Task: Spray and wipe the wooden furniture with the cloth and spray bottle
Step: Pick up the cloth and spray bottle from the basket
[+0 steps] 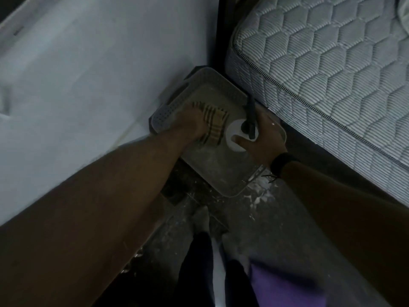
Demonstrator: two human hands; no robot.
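A grey perforated plastic basket [221,173] sits on the floor between a white surface and a bed. Inside it, my left hand [192,125] grips a tan cloth with dark checks [214,126]. My right hand [263,134] is curled round a white spray bottle with a black trigger head [238,137], which stands in the basket beside the cloth. A black band sits on my right wrist.
A quilted grey mattress [332,85] fills the right side, with a dark bed post [222,34] at its corner. A large white surface [88,85] lies to the left. The dark, dusty floor [254,218] and my feet are below.
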